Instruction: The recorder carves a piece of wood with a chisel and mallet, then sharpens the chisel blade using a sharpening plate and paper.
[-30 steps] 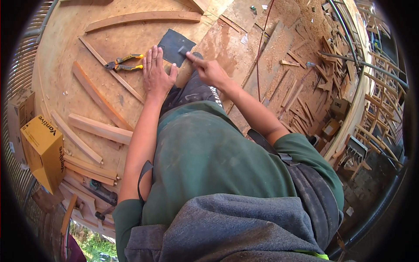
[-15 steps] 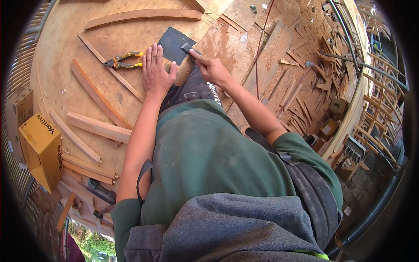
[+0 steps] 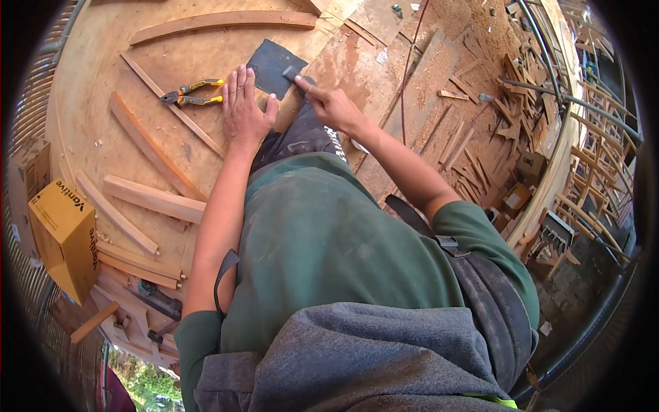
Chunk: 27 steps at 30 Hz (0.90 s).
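Observation:
A dark square sheet (image 3: 271, 63), much like sandpaper, lies on the plywood ahead of me. My left hand (image 3: 248, 113) rests flat at its near left corner, fingers stretched out, holding nothing. From the right, my right hand (image 3: 334, 110) grips a small dark flat-ended piece (image 3: 290, 73), with the index finger extended along it. The flat end rests on the sheet's right part; the rest is hidden by my fingers, so its exact kind cannot be made out. Pliers (image 3: 193, 93) with yellow and black handles lie just left of my left hand, jaws pointing away from it.
Curved wooden strips (image 3: 223, 26) lie about on the plywood, several to the left. A yellow cardboard box (image 3: 65, 226) stands at the far left. Wood offcuts (image 3: 511, 120) and sawdust cover the right side, beside metal tubing (image 3: 539, 91). A dark power tool (image 3: 154, 299) sits lower left.
The small dark piece in my right hand has shifted slightly left on the sheet. My left hand stays in place. At the lower left edge, a wooden piece has tilted to a flatter angle.

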Each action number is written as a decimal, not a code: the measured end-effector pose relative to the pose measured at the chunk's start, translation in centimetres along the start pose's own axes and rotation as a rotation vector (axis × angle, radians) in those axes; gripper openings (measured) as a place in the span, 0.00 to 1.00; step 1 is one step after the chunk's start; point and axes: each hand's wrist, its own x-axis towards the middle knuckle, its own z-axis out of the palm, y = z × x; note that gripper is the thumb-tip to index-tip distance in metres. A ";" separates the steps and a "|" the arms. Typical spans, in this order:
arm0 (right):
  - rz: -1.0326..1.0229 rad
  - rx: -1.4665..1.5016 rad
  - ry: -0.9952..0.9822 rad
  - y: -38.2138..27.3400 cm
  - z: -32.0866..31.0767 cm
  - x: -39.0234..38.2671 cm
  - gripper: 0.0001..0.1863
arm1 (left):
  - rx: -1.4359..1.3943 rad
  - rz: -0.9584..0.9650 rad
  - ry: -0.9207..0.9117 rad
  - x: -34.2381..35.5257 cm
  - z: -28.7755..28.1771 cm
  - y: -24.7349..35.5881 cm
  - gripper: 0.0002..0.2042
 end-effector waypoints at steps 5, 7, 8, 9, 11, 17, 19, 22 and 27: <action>-0.110 -0.048 -0.008 1.1 -0.3 0.3 0.29 | 0.001 0.003 -0.001 0.1 0.0 0.0 0.38; -0.154 -0.038 0.019 1.3 0.3 0.0 0.29 | -0.007 0.003 0.006 0.1 0.0 0.1 0.38; -0.236 -0.092 -0.050 1.2 0.3 -0.2 0.29 | -0.018 0.005 0.015 0.2 0.1 0.2 0.38; -0.234 -0.092 -0.050 1.1 0.1 -0.1 0.29 | -0.019 0.005 0.014 0.1 0.1 0.1 0.38; -0.076 -0.035 -0.017 0.9 -0.7 0.4 0.30 | 0.014 -0.006 -0.001 0.0 -0.1 -0.1 0.38; -0.268 -0.105 -0.059 1.4 0.2 -0.1 0.29 | 0.009 -0.003 0.006 0.0 -0.1 0.0 0.38; -0.013 -0.035 0.021 0.6 -1.0 0.7 0.29 | 0.007 -0.009 0.010 0.1 0.0 0.1 0.38; -0.191 -0.046 0.043 1.6 0.7 -0.5 0.28 | 0.003 0.004 0.002 0.0 -0.1 0.2 0.38; -0.049 -0.008 0.112 1.2 -0.2 0.2 0.29 | 0.005 -0.004 -0.003 0.1 -0.2 0.2 0.38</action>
